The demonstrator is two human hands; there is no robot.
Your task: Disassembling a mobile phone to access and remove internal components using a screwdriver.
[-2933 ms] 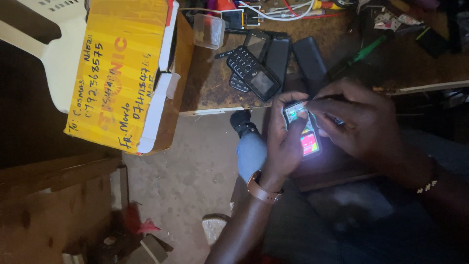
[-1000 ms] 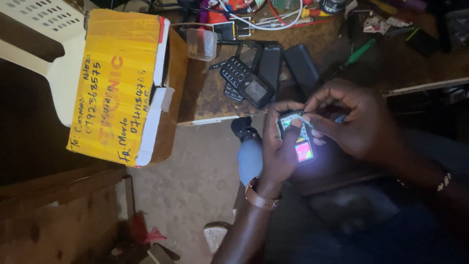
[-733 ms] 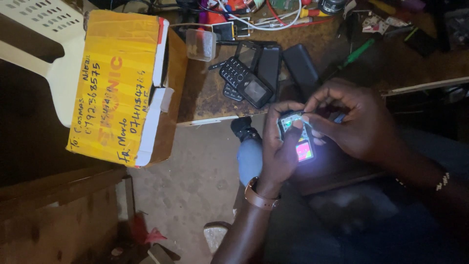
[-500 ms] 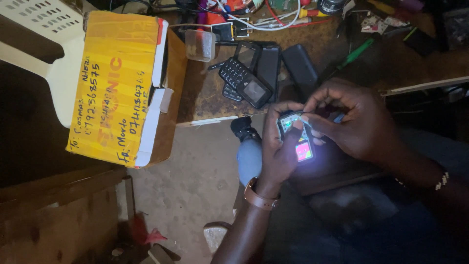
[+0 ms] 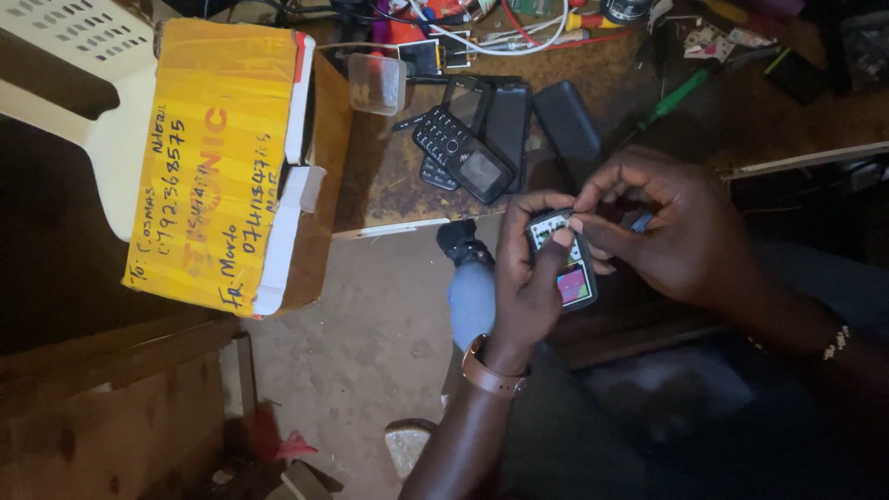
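The left hand [image 5: 524, 294] clamps its fingers around a small lit phone [image 5: 565, 259] held over the lap beside the workbench [image 5: 407, 176], while the right hand [image 5: 662, 227] pinches at its top edge, where a slip could drop it to the floor.

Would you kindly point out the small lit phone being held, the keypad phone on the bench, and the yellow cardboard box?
small lit phone [image 5: 575, 281], head view, on its glowing screen.
keypad phone [image 5: 460, 154], head view, on its body between keys and screen.
yellow cardboard box [image 5: 218, 148], head view, on its yellow top face.
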